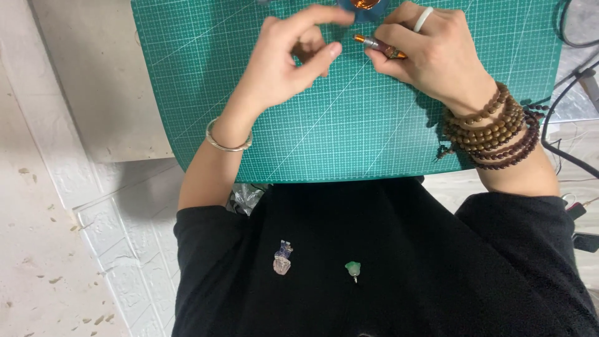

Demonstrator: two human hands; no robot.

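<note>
Pinching my slim brown-and-orange metal pen tool (379,46) in my right hand (430,56), tip steadied leftward, I curl my left hand (287,62) around something too small to tell, both over the green gridded cutting mat (349,131).

We have a single view, from a camera worn on our head, looking almost straight down and close in. Our black shirt (399,262) fills the lower frame, the green cutting mat (349,131) the upper part, its far edge cut off. Pale floor (50,249) runs down the picture's left side. No second view overlaps it.
</note>
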